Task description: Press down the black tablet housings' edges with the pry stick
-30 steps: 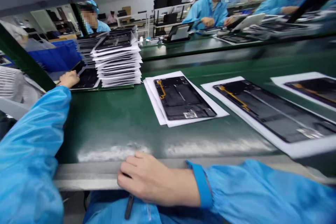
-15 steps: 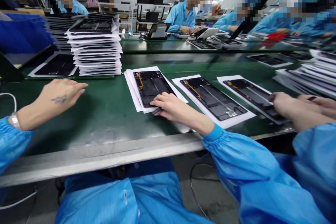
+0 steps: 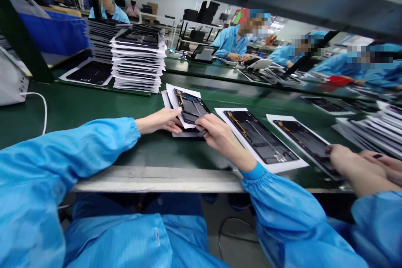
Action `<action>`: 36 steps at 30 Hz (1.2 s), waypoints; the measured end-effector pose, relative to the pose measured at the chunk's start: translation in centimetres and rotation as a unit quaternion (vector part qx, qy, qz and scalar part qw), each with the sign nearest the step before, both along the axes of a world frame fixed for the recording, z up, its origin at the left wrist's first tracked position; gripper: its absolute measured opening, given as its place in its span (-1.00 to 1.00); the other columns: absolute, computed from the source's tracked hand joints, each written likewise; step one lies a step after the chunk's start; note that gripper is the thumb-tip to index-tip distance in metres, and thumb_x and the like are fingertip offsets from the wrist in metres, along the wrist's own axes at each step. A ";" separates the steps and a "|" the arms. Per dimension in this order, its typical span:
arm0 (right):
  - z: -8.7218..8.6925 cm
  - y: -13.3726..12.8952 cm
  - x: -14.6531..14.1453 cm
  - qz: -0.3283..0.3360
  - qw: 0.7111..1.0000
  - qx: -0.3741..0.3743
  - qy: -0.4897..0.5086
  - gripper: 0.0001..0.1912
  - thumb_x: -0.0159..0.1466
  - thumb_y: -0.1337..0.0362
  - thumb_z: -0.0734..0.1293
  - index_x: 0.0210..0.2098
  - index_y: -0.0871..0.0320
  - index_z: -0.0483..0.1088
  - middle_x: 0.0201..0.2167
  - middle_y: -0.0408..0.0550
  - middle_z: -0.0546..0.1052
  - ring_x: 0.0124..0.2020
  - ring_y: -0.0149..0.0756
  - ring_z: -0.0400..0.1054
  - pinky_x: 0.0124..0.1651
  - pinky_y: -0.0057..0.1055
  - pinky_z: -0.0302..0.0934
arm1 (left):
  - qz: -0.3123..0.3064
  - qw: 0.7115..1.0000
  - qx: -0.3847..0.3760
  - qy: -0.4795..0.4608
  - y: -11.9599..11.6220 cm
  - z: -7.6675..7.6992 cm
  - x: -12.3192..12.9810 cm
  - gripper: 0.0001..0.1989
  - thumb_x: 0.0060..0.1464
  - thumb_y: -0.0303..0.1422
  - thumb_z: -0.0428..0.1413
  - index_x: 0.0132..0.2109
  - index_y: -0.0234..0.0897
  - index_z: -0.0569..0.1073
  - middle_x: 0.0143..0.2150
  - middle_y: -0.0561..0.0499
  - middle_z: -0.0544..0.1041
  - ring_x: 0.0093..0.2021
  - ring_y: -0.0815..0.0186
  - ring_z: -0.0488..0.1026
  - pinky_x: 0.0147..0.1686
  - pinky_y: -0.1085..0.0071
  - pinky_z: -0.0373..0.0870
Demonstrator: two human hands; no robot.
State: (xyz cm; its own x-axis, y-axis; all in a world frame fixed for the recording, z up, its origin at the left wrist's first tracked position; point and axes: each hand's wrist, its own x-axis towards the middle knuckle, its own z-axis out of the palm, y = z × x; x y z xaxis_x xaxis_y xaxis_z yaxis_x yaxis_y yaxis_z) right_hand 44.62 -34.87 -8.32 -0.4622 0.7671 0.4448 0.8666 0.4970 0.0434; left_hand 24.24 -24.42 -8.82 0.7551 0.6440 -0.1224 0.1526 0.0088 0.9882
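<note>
A black tablet back cover (image 3: 189,106) with an orange flex cable lies on a white paper sheet (image 3: 171,90), lifted and tilted over another sheet-backed dark panel. My left hand (image 3: 161,120) holds its left edge, the thumb on top and the fingers partly hidden below. My right hand (image 3: 216,132) pinches the near right corner with thumb and finger. A small dark piece (image 3: 202,132) shows under these right fingers; its kind cannot be made out. Just right of my right hand, a second tablet back cover (image 3: 260,137) lies on its own paper.
A tall stack of covers with paper (image 3: 138,65) stands back left, near a blue bin (image 3: 59,33). A third cover (image 3: 303,144) lies at right, by a co-worker's hands (image 3: 354,165). Another paper stack (image 3: 373,130) is far right. A white cable (image 3: 44,109) lies left.
My left hand has come in from the left and taken hold of the nearest cover's left edge. That cover and its sheet are now raised off the panel beneath. The view has shifted and tilted.
</note>
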 end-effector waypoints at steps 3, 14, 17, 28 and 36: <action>-0.4 -1.2 -1.3 0.013 1.000 0.008 0.026 -0.75 0.36 0.51 0.11 -0.21 0.16 0.38 -0.28 0.03 0.47 -0.25 -0.21 0.30 -0.17 -0.31 0.21 | 0.038 0.998 -0.021 -0.035 -0.3 0.8 1.0 -0.69 0.24 -0.16 0.15 -0.16 -0.39 0.48 -0.24 -0.19 0.61 -0.29 0.29 0.57 -0.17 0.34 0.52; -1.8 -10.6 -6.9 0.056 0.894 0.017 0.445 -0.47 0.49 -0.03 0.08 -0.17 0.10 0.59 -0.50 -0.05 0.44 -0.46 -0.27 0.27 -0.40 -0.27 0.14 | 0.147 0.986 0.004 0.081 -8.8 2.5 -15.4 -0.51 -0.08 0.07 0.31 -0.07 -0.09 0.55 -0.21 -0.01 0.62 -0.14 0.04 0.60 -0.25 0.25 0.59; -2.2 -9.7 -10.3 0.117 0.865 0.006 0.488 -0.75 0.43 0.14 0.28 -0.19 0.09 0.57 -0.50 -0.08 0.50 -0.47 -0.27 0.35 -0.38 -0.25 0.22 | 0.135 0.984 -0.002 0.118 -9.1 0.6 -16.3 -0.36 -0.01 0.14 0.21 0.12 -0.11 0.47 -0.26 -0.04 0.62 -0.27 0.09 0.60 -0.34 0.27 0.57; -5.3 -8.3 -16.2 0.135 0.892 -0.086 0.423 -0.73 0.30 0.53 0.35 -0.07 0.11 0.50 -0.24 -0.03 0.59 -0.18 -0.22 0.48 -0.11 -0.22 0.38 | 0.001 0.853 0.483 0.198 -11.4 -1.2 -21.0 -0.80 0.42 -0.30 -0.07 -0.03 -0.17 0.44 -0.13 -0.04 0.49 -0.20 0.31 0.48 -0.24 0.41 0.37; -5.5 -8.3 -15.7 0.100 0.900 -0.070 0.419 -0.68 0.29 0.54 0.35 -0.04 0.08 0.51 -0.20 -0.06 0.59 -0.18 -0.26 0.47 -0.11 -0.24 0.40 | -0.038 0.860 0.479 0.170 -11.8 -2.7 -19.6 -0.79 0.43 -0.31 -0.06 -0.18 -0.25 0.39 -0.23 0.00 0.40 -0.32 0.35 0.35 -0.33 0.41 0.27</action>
State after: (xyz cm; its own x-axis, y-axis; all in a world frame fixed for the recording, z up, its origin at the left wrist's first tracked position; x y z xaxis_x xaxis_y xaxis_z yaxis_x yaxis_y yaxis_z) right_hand 28.89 -43.14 -13.78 -0.1439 0.7819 0.6065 0.4588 0.5958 -0.6592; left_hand 4.64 -36.26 -11.50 0.8252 0.5227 0.2140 0.3989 -0.8076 0.4344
